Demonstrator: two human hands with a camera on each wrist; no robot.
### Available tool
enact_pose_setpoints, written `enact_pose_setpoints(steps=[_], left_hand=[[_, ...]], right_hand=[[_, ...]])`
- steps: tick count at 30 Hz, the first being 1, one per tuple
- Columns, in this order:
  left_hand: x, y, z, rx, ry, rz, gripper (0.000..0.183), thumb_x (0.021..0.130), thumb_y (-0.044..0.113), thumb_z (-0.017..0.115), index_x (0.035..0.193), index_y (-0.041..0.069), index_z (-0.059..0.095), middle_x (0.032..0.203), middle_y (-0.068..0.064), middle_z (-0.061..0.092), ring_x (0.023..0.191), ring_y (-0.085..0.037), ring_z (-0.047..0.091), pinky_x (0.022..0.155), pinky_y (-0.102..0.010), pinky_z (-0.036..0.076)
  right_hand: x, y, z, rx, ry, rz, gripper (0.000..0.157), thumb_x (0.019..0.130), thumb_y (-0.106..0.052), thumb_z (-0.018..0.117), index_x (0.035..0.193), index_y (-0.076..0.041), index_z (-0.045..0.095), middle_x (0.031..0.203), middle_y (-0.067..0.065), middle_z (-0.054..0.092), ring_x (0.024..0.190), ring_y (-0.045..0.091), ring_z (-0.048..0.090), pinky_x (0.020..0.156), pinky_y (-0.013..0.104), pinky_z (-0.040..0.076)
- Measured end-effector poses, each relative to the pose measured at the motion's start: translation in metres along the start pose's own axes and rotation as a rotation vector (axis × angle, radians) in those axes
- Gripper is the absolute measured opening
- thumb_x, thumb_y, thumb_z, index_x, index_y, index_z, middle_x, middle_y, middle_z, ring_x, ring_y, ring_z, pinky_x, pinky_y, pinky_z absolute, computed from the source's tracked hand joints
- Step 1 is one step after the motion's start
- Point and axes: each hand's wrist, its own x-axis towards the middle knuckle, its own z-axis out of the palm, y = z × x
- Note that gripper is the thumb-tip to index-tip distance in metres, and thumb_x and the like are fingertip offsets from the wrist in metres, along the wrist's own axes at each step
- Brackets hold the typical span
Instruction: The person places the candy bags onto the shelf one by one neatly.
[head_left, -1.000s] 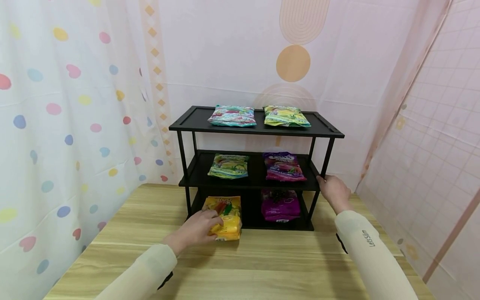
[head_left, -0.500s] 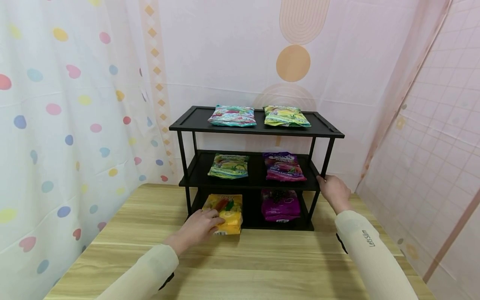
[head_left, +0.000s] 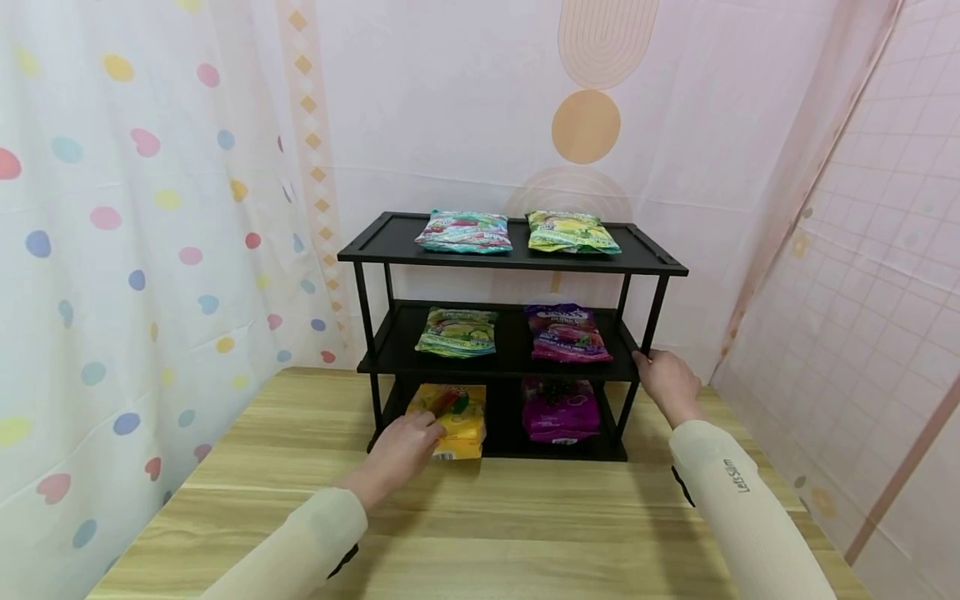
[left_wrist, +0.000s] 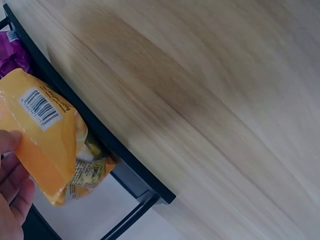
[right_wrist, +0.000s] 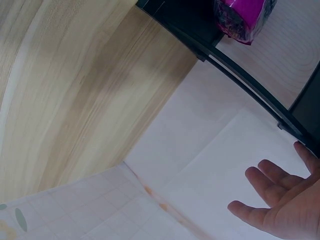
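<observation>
A yellow candy bag point(head_left: 463, 425) lies at the left of the bottom shelf of a black three-tier rack point(head_left: 510, 367), its near end jutting over the front edge. My left hand point(head_left: 405, 450) holds this bag by its left side. In the left wrist view, the thumb is against the yellow bag point(left_wrist: 45, 135) near its barcode and the other fingers are curled beside it. At the rack's right side my right hand point(head_left: 670, 385) touches the middle shelf's corner by the post. Its fingers point(right_wrist: 272, 185) are spread and mostly straight in the right wrist view.
A magenta bag point(head_left: 561, 412) lies at the bottom shelf's right. The middle shelf bears a green bag point(head_left: 456, 332) and a purple bag point(head_left: 567, 333). On top lie a teal-white bag point(head_left: 465, 232) and a yellow-green bag point(head_left: 572, 232). The rack stands on a wooden table point(head_left: 525, 533).
The yellow bag has slid away from me, farther onto the bottom shelf, with my left hand moving along with it. My right hand has stayed at the rack's right side.
</observation>
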Motion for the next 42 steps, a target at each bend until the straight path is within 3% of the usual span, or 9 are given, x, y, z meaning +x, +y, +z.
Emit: enact_pose_setpoints(steps=[4,11,20,26,35,42], left_hand=[[0.001,0.002,0.003,0.010,0.041,-0.024,0.012,0.083,0.003,0.080,0.084,0.009,0.070,0.075,-0.001,0.059,0.068,-0.017,0.058,0.061,-0.030,0.052],[-0.002,0.005,0.005,0.020,0.007,-0.049,0.017,0.081,-0.007,0.077,0.086,0.008,0.071,0.080,-0.002,0.063,0.073,-0.016,0.063,0.064,-0.027,0.055],[-0.012,0.003,0.005,-0.024,0.075,0.036,0.019,0.075,-0.005,0.080,0.082,0.008,0.069,0.080,-0.002,0.061,0.071,-0.016,0.060,0.061,-0.030,0.053],[-0.017,0.003,0.005,-0.031,0.043,0.100,0.016,0.076,-0.004,0.079,0.085,0.009,0.074,0.080,0.000,0.059,0.069,-0.013,0.058,0.063,-0.030,0.053],[-0.019,0.007,0.004,-0.012,-0.008,0.077,0.019,0.080,0.002,0.079,0.097,0.008,0.075,0.090,-0.002,0.063,0.080,-0.016,0.061,0.071,-0.031,0.055],[-0.019,0.008,0.003,-0.002,0.007,0.084,0.021,0.079,0.003,0.079,0.099,0.007,0.074,0.093,-0.002,0.064,0.083,-0.016,0.062,0.074,-0.032,0.055]], right_hand=[[0.000,0.002,0.001,0.002,0.000,0.003,0.051,0.106,-0.039,0.036,0.134,-0.003,0.060,0.133,0.027,0.057,0.119,0.049,0.054,0.087,0.064,0.042],[0.000,0.000,0.000,0.003,-0.003,0.010,0.052,0.106,-0.039,0.035,0.136,-0.003,0.059,0.136,0.027,0.055,0.121,0.050,0.052,0.089,0.065,0.041],[0.000,0.001,0.001,-0.002,0.000,-0.005,0.051,0.106,-0.038,0.036,0.135,-0.003,0.059,0.134,0.027,0.056,0.119,0.049,0.053,0.087,0.065,0.042],[-0.001,0.001,0.001,-0.002,0.005,0.002,0.051,0.106,-0.039,0.036,0.132,-0.003,0.061,0.132,0.027,0.058,0.117,0.049,0.055,0.086,0.064,0.042],[0.001,0.001,0.001,0.004,0.004,0.001,0.051,0.106,-0.038,0.036,0.133,-0.003,0.061,0.133,0.027,0.057,0.118,0.049,0.054,0.086,0.064,0.042],[0.001,0.002,0.001,0.007,0.018,-0.002,0.049,0.106,-0.038,0.037,0.127,-0.003,0.064,0.129,0.027,0.060,0.114,0.048,0.057,0.083,0.062,0.044]])
